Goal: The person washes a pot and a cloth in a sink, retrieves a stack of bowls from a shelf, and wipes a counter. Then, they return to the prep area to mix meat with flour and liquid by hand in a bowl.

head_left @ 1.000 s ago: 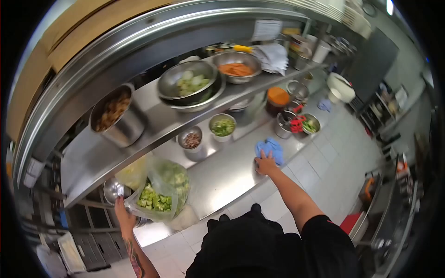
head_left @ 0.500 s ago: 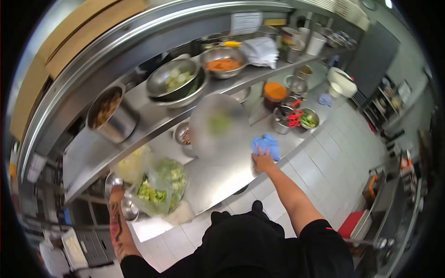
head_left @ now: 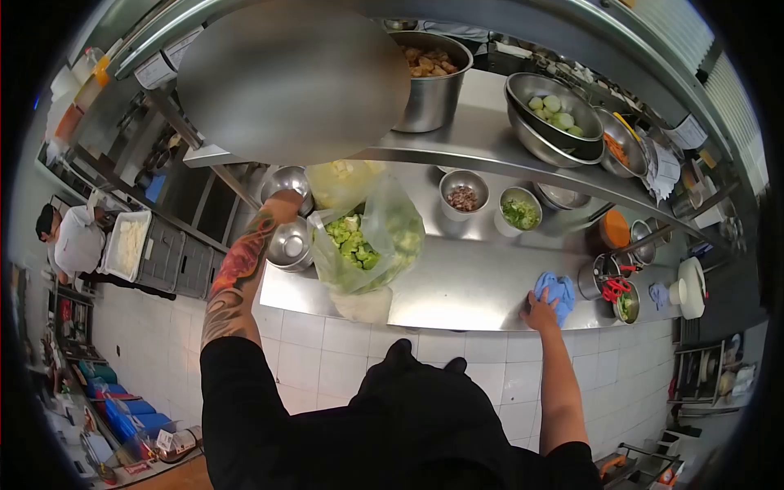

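My left hand (head_left: 284, 204) is at the near rim of a metal bowl (head_left: 286, 180), fingers curled and partly hidden. Another metal bowl (head_left: 289, 243) stands just below it. Right of these bowls is a clear plastic bag (head_left: 400, 237) holding chopped green vegetables (head_left: 353, 245), with a bag of pale yellow pieces (head_left: 343, 181) behind. My right hand (head_left: 541, 312) presses a crumpled blue cloth (head_left: 557, 292) against the steel counter (head_left: 465, 286) near its front edge.
A bowl of chopped meat (head_left: 462, 198) and a container of chopped greens (head_left: 519, 214) stand at the counter's back. Overhead, a shelf (head_left: 457, 147) carries a large pot (head_left: 433, 98) and bowls. Red-handled scissors (head_left: 616, 287) are at right. A person (head_left: 77, 237) stands far left.
My view has swung left, so the counter appears further right and the person at left shows more fully. My left hand stays at the bowl and my right hand on the cloth.
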`<state>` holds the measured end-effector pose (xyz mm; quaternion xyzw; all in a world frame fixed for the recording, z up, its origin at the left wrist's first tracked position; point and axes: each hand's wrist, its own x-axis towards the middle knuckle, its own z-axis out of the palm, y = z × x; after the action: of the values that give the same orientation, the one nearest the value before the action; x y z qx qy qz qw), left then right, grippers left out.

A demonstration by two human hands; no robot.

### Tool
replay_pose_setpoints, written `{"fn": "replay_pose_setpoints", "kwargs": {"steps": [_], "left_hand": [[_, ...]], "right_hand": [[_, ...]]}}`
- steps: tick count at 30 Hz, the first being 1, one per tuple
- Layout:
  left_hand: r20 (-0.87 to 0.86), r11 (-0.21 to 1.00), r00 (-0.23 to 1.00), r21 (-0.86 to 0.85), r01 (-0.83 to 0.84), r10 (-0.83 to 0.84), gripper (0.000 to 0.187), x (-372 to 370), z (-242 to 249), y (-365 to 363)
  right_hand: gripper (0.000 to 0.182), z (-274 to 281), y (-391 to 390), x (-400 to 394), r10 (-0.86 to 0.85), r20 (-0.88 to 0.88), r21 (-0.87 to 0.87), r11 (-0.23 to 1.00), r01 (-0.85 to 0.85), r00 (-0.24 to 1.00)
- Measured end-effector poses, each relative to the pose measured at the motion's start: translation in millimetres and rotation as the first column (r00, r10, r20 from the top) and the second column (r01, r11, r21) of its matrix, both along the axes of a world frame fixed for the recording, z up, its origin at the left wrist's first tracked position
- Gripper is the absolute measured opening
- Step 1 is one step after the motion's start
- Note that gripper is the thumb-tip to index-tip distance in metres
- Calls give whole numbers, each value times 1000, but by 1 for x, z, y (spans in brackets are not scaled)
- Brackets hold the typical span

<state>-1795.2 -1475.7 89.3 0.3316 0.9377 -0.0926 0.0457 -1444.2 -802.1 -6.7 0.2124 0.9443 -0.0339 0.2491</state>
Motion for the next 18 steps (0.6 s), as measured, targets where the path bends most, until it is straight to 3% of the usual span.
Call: {"fn": "replay_pose_setpoints", "kwargs": {"steps": [5,7,8,10,11,12,13,14,16,17,18], "left_hand": [[-145,999,989,-48,-19,12,22,4,18,16],[-247,881,875,349,-320,416,18,5,37,25],[-247,884,877,342,-319,412,18,-12,27,15],[-304,653,678,677,-341,669,17,-51,-4,-20],[-303,656,683,674,-339,664,17,-51,-5,-26],[80,214,735,931,-297,673,16,-47,-6,-29],[407,-298,782,908,-293,472,16,-38,-2,-24],[406,-291,786,909,-297,466,16,-24,-2,-15],[305,-466,805,884,-40,509,18,10,10,15],[298,-460,806,887,-36,511,18,-1,-17,11],[428,-478,752,861,-173,500,21,-19,-71,-9]], "right_hand": [[83,-12,10,1,26,-34,-90,995,-29,999],[82,15,-8,0,-15,-18,-81,997,13,1000],[82,15,-10,0,-17,-16,-87,996,15,1000],[82,14,-9,4,3,-50,-65,998,-6,999],[82,5,-4,6,-3,-46,-67,998,0,999],[82,-6,3,6,21,-75,-77,997,-27,997],[83,-9,7,8,44,-105,-87,995,-53,994],[83,-12,8,11,34,-105,-91,995,-43,994],[82,8,-6,10,-40,-110,-90,995,30,993],[82,4,-3,13,-42,-115,-97,995,31,993],[79,-4,-2,16,-5,-155,-35,999,0,988]]}}
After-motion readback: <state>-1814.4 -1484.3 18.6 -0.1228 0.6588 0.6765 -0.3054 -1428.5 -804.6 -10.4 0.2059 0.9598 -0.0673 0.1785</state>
